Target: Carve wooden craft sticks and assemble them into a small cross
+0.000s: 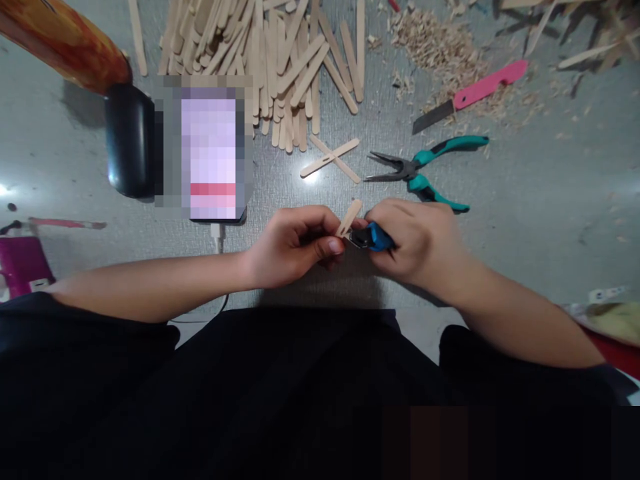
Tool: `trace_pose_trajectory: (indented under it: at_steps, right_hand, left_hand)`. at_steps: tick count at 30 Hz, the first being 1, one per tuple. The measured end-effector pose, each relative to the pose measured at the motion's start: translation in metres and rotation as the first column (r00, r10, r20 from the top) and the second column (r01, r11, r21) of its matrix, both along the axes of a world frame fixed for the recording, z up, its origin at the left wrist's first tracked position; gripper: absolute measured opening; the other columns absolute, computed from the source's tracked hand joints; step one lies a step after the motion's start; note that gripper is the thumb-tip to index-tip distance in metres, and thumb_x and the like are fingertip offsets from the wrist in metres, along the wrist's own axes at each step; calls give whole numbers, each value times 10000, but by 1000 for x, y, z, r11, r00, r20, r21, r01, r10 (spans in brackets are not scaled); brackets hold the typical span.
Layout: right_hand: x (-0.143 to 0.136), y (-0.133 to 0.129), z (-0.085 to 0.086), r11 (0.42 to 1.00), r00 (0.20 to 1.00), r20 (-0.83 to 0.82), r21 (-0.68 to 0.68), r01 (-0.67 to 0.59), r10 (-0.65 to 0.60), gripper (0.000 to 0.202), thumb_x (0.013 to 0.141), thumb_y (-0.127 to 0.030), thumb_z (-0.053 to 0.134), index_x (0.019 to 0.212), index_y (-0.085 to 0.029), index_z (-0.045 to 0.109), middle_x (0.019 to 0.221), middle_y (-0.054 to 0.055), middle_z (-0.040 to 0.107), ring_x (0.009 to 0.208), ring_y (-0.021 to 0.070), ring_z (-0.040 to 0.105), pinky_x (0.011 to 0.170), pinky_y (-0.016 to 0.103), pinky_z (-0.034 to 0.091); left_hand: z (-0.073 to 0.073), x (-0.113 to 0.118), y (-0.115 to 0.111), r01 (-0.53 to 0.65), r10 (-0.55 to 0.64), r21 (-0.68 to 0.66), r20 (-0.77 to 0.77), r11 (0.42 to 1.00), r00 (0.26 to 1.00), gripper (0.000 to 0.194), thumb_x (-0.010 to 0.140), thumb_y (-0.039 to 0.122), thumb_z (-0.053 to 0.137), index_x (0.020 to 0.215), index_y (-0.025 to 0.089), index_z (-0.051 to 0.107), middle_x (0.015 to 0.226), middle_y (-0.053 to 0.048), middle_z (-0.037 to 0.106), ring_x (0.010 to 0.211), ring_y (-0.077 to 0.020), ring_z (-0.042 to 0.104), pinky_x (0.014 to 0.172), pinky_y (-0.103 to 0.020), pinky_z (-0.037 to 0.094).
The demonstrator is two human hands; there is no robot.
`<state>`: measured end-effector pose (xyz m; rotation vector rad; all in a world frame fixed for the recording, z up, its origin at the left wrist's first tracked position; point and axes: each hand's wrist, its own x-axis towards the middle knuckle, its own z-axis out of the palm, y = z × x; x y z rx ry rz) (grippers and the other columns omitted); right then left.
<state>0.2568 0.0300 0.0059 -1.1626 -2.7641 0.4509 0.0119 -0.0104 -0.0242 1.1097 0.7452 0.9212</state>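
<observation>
Between the thumb and fingers of my left hand (300, 243) is a wooden craft stick (351, 215) with a small dark slot near its lower end. My right hand (413, 237) is wrapped round a blue-handled tool (379, 236), whose dark metal tip meets the stick beside my left thumb. Just above my hands lie two crossed sticks (341, 157), the upper one slotted at its middle. Teal-handled pliers (413, 168) rest with their jaws apart to the right of the crossed sticks.
A heap of craft sticks (290, 73) lies at the top. A pink-handled blade (487, 87) sits by wood shavings (435, 43). A phone (213, 153) with a cable, a black object (131, 143) and an orange cylinder (70, 40) stand left.
</observation>
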Motion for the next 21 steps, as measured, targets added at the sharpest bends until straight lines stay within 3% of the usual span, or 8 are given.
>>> trace_pose_trajectory:
  at_steps: [4, 7, 14, 21]
  right_hand:
    - [-1, 1, -2, 999, 1000, -16, 49, 13, -12, 261, 1075, -325, 570, 845, -215, 627, 757, 48, 689, 653, 186, 543, 627, 360, 261]
    - [-1, 2, -3, 1000, 1000, 17, 11, 27, -27, 240, 1073, -345, 577, 871, -225, 626, 786, 52, 693, 681, 198, 556, 655, 361, 266]
    - [-4, 3, 2, 997, 996, 84, -69, 44, -38, 184, 1042, -313, 552, 889, -234, 614, 835, 81, 707, 725, 223, 574, 672, 376, 277]
    - [-2, 3, -5, 999, 998, 38, 14, 40, -40, 234, 1035, -358, 513, 860, -233, 605, 803, 69, 714, 680, 209, 573, 643, 374, 277]
  left_hand:
    - [-4, 1, -2, 15, -15, 3, 67, 1000, 998, 280, 1084, 370, 749, 930, 198, 590, 830, -48, 803, 608, -113, 736, 575, -209, 633]
    - [-5, 2, -3, 38, -37, -19, 67, 999, 997, 287, 1102, 413, 717, 963, 217, 562, 775, -24, 784, 564, -108, 713, 538, -196, 618]
    - [-2, 2, -2, 29, -28, -19, 62, 999, 998, 268, 1115, 395, 704, 990, 170, 630, 749, -26, 769, 609, -111, 760, 585, -176, 646]
    - [-2, 1, -3, 22, -22, -38, 20, 999, 1000, 311, 1113, 447, 703, 1018, 153, 669, 785, -46, 796, 647, -120, 790, 624, -188, 681]
